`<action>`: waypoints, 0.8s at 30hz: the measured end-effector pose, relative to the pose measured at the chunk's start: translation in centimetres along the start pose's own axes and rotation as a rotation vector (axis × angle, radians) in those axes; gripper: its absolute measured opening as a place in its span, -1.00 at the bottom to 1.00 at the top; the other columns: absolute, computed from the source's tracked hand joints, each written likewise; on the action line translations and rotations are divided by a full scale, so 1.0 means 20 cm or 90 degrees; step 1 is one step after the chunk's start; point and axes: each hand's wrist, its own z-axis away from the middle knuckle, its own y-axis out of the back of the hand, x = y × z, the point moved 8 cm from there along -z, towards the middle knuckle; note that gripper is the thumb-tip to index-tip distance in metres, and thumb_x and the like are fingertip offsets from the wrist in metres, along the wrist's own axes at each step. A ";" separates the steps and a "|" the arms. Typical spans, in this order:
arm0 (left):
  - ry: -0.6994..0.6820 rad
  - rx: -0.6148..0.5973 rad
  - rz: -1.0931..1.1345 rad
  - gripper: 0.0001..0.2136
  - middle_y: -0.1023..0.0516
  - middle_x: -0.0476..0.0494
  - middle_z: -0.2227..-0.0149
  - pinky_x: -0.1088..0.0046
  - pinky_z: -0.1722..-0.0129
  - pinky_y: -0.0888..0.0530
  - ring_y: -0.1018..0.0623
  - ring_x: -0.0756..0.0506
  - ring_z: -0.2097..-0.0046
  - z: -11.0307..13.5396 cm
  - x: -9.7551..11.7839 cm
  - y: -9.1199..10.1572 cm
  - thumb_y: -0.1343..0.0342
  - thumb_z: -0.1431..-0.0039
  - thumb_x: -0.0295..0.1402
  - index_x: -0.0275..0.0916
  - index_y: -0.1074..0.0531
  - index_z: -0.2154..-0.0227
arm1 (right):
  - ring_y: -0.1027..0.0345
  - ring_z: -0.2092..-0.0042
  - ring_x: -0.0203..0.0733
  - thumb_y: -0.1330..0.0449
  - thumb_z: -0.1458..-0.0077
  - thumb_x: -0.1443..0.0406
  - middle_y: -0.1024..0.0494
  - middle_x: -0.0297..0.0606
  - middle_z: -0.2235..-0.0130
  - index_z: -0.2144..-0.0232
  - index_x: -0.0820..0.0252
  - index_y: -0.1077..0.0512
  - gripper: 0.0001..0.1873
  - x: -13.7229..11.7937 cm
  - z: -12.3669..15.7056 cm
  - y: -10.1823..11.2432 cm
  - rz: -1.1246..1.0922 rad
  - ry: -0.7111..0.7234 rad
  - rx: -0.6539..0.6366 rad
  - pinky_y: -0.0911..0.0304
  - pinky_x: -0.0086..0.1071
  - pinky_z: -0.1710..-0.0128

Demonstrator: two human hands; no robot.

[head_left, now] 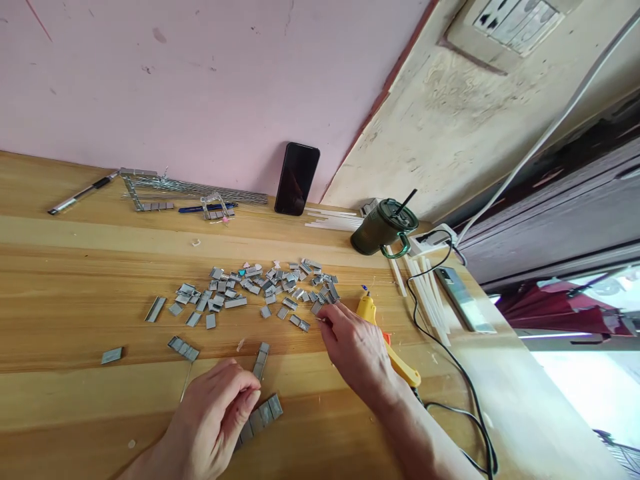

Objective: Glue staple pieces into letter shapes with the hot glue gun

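Two hands work over a pile of metal pieces (pixel 270 287) on a wooden table (pixel 75 293).
The left hand (pixel 213 417) bunches thumb and finger beside a short metal strip (pixel 261 360); the right hand (pixel 357 343) curls at the pile's right edge. Neither grip can be told.

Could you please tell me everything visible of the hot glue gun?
The yellow hot glue gun looks plastic, with an orange-red trigger and something blue at its nozzle. It lies on the wooden table, nozzle away from the person, black cord at the handle's end. The right hand partly hides it; contact is unclear.
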 end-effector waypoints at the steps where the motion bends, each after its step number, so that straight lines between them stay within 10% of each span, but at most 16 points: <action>1: 0.001 0.005 -0.002 -0.83 -0.39 0.08 0.57 0.60 0.57 -0.33 -0.43 0.01 0.54 0.00 0.00 0.00 0.07 -0.34 -0.32 -0.12 -0.35 0.38 | -0.47 0.25 -0.12 -0.05 -0.18 0.40 -0.59 -0.25 0.26 0.30 0.12 -0.46 -0.81 0.01 -0.02 0.01 0.014 -0.006 -0.003 -0.19 -0.39 0.38; 24: 0.000 -0.022 -0.077 -0.80 -0.46 0.09 0.56 0.62 0.53 -0.42 -0.49 0.02 0.54 -0.02 0.01 0.02 0.08 -0.36 -0.29 -0.12 -0.36 0.38 | -0.47 0.09 -0.07 0.01 -0.25 0.29 -0.58 -0.22 0.06 0.06 0.05 -0.45 -0.70 -0.05 -0.35 0.01 0.156 0.020 -0.106 -0.23 -0.34 0.27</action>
